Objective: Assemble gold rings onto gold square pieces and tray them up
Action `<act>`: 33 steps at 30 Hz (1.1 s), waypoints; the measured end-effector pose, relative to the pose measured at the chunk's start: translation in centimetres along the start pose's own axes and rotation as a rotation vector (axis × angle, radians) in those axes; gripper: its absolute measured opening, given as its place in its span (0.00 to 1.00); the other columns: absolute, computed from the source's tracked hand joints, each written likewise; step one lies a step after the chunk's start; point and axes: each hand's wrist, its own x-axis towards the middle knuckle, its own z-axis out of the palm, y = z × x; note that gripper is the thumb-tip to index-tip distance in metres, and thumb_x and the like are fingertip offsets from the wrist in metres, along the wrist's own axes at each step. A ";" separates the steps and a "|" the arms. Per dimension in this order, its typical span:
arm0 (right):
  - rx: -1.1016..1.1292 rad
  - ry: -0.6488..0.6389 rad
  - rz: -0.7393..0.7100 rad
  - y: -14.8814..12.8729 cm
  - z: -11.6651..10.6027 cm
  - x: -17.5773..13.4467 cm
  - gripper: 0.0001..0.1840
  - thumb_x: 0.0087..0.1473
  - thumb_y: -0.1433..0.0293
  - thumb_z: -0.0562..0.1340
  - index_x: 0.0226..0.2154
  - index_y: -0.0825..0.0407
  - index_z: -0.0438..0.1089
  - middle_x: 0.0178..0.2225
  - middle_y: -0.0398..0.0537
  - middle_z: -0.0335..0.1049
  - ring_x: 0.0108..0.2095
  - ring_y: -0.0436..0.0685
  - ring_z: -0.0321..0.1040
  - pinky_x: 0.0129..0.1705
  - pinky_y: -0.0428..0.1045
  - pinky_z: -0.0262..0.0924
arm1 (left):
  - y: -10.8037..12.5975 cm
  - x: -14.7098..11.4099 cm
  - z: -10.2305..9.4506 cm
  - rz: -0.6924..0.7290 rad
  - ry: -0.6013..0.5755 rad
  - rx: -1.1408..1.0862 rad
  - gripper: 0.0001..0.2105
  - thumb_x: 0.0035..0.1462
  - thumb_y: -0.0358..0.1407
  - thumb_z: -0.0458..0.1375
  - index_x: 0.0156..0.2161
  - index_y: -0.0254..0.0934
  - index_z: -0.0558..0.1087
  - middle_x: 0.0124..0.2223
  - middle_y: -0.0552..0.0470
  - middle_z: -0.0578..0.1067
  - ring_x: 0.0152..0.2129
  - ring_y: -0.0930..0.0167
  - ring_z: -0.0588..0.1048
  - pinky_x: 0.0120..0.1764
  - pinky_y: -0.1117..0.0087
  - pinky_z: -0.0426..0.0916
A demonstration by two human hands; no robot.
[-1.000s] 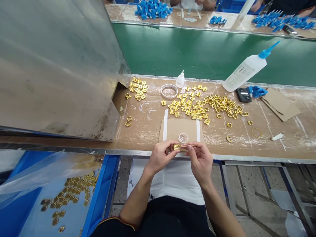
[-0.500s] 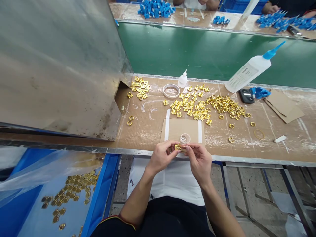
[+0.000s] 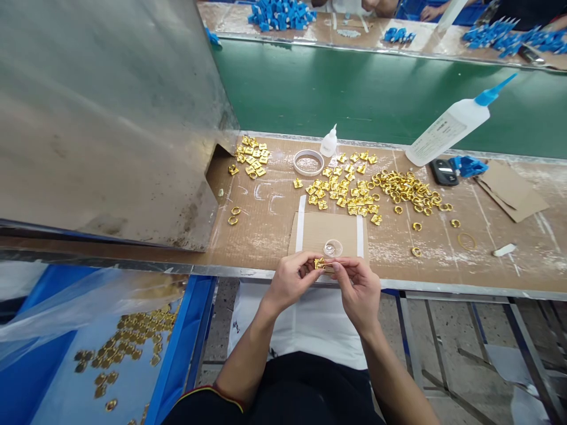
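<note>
Between the thumb and fingers of my left hand point(image 3: 290, 278) is a small gold square piece point(image 3: 319, 263). My right hand point(image 3: 358, 288) pinches a thin stick point(image 3: 328, 264), its tip against the gold piece. Both hands are closed, over the front edge of the bench. Just beyond them a small clear round dish point(image 3: 332, 248) sits on a cardboard sheet point(image 3: 330, 227) taped down with white strips. Behind the sheet lie several gold square pieces point(image 3: 341, 189), with a heap of gold rings point(image 3: 405, 189) to their right.
A roll of tape point(image 3: 309, 162) and a small dropper bottle point(image 3: 329, 142) stand behind. A large white bottle point(image 3: 447, 134) leans at the right. A metal panel point(image 3: 110, 118) fills the left, above a blue bin point(image 3: 177, 354). Across the green divider point(image 3: 354, 94), other people work among blue parts.
My hands hold nearly the same pose, the stick still at the gold piece. The view has shifted slightly. A co-worker's hand has come into sight at the top right.
</note>
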 end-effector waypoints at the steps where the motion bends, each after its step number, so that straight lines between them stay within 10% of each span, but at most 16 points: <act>1: 0.001 0.001 -0.002 0.0 0.0 0.0 0.10 0.62 0.60 0.66 0.35 0.49 0.76 0.32 0.50 0.83 0.32 0.58 0.82 0.34 0.51 0.79 | 0.0 0.0 0.0 0.000 0.001 -0.003 0.09 0.59 0.37 0.62 0.42 0.35 0.81 0.29 0.51 0.78 0.23 0.72 0.73 0.26 0.74 0.67; 33: 0.046 0.015 -0.047 0.6 0.4 -0.1 0.07 0.63 0.64 0.65 0.37 0.50 0.76 0.34 0.49 0.83 0.32 0.56 0.82 0.30 0.47 0.79 | -0.4 -0.2 0.1 0.074 0.049 0.041 0.08 0.59 0.32 0.63 0.42 0.33 0.80 0.28 0.52 0.78 0.21 0.75 0.72 0.26 0.76 0.68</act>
